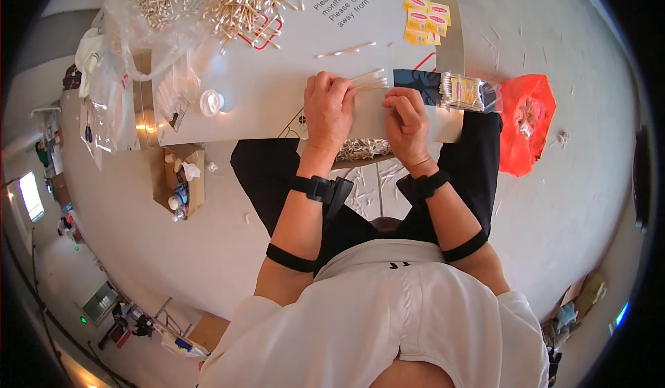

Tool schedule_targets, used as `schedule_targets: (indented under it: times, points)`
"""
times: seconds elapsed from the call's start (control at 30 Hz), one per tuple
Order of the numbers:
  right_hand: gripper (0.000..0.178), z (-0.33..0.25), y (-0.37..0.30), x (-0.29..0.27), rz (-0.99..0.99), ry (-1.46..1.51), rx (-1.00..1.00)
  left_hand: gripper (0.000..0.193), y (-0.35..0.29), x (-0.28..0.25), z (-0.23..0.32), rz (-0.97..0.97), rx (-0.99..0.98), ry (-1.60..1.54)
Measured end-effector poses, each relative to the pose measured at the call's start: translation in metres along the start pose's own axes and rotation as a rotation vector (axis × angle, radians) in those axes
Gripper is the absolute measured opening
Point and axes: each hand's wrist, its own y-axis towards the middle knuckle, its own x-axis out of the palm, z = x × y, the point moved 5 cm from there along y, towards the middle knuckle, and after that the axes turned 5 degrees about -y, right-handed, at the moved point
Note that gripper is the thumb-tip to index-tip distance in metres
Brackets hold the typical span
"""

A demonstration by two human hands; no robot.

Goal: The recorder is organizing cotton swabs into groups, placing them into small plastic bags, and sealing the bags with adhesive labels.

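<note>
Over the front part of the table, my left hand (328, 110) is closed, pinching a few cotton swabs (370, 79) whose tips point right. My right hand (407, 119) is just to the right of those tips, its fingers curled together; whatever may be in them is hidden. Beyond the hands lie a couple of loose swabs (346, 49). Beside the right hand, a clear pack filled with cotton swabs (462, 92) rests on a dark blue patterned piece (418, 83) near the table's right edge.
A large heap of cotton swabs (249, 0) covers the far left, next to a clear plastic bag (131, 35). A small white round container (211, 102) stands left. Yellow labels (426, 20) lie far right. A red bag (528, 125) hangs at right; a cardboard box (179, 180) is lower left.
</note>
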Motion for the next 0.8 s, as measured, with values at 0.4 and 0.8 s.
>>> schedule_targets:
  times: [0.4,0.8]
  points:
    - [0.021,-0.001,0.001,0.001,0.011,-0.013,-0.068,0.026,0.009,0.001,-0.015,0.081,-0.046,-0.003]
    - [0.019,-0.004,0.003,0.002,-0.01,-0.035,-0.089,0.022,0.025,0.006,-0.018,-0.059,-0.148,-0.049]
